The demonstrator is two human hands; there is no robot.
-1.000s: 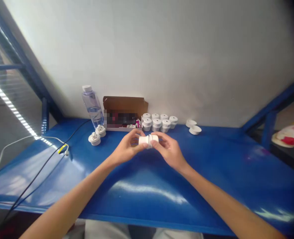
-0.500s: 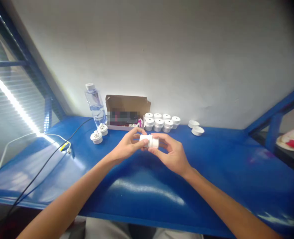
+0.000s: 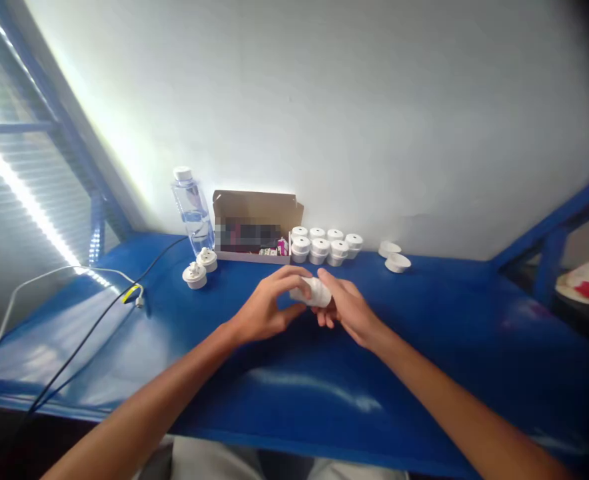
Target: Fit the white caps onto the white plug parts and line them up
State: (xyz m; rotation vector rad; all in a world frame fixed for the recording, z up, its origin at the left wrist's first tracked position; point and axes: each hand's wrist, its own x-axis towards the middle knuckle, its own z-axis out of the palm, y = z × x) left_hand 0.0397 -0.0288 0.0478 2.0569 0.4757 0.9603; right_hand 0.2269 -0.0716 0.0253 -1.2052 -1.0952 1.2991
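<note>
Above the middle of the blue tabletop [image 3: 314,380], a white round plastic housing [image 3: 319,292] is held between both hands, tilted on its side. My left hand [image 3: 267,308] curls its fingers and thumb around the left end. My right hand [image 3: 349,308] grips the right end, with its thumb up over the near side and fingers bent underneath. Fingers partly cover the housing. Just beyond the hands, several similar assembled white housings [image 3: 319,248] stand upright in two rows, each with a small dark spot on top.
To the left are two open white round parts [image 3: 194,277] with fittings on top, a clear water bottle [image 3: 193,212] and black and white cables [image 3: 92,320]. An open cardboard box [image 3: 259,203] holds small parts. Two shallow white caps [image 3: 398,264] lie at the back right, near the wall.
The housing has shifted slightly right and tipped. My left fingers have moved over its top, while my right hand has turned, raising its thumb and bringing its fingers below.
</note>
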